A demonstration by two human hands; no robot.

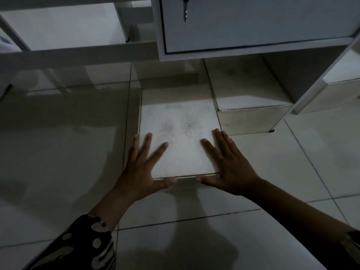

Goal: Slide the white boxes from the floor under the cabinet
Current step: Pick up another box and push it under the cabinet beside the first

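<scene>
A flat white box (pixel 179 129) lies on the tiled floor, its far end in the shadow of the white cabinet (pixel 253 26). My left hand (pixel 142 170) rests on its near left corner, fingers spread on the lid and thumb on the near edge. My right hand (pixel 226 168) mirrors it on the near right corner. A second white box (pixel 245 88) sits to the right, mostly beneath the cabinet.
A key (pixel 185 8) hangs from the cabinet door lock. A white cabinet side panel (pixel 319 88) stands at the right. A white frame or shelf (pixel 78 49) spans the upper left. Glossy floor tiles (pixel 58 152) extend left and right.
</scene>
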